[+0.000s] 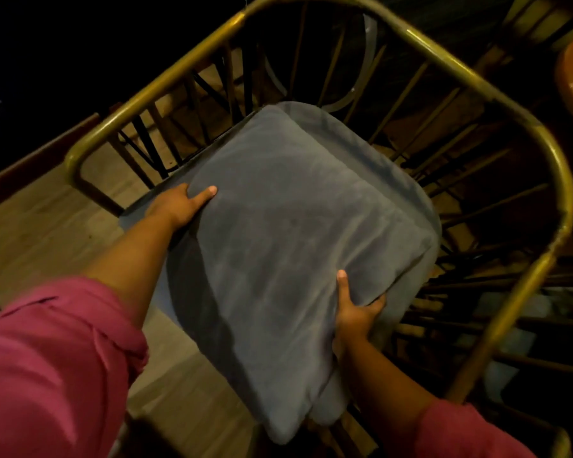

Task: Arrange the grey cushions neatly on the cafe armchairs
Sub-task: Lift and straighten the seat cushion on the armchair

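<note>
- Left hand (176, 204) gripping grey cushion (298, 246) at its left edge
- Right hand (354, 314) clutching the near-right edge
- Held over brass-framed armchair (477, 77); another grey cushion underneath

The grey cushion (298, 246) in my grip is soft, matt, velvety cloth, faintly creased. The armchair (477, 77) rail is worn brass-toned metal with a dull gloss. My sleeves (47, 375) are matt pink fabric. The floor (47, 226) looks smooth wood.
</note>
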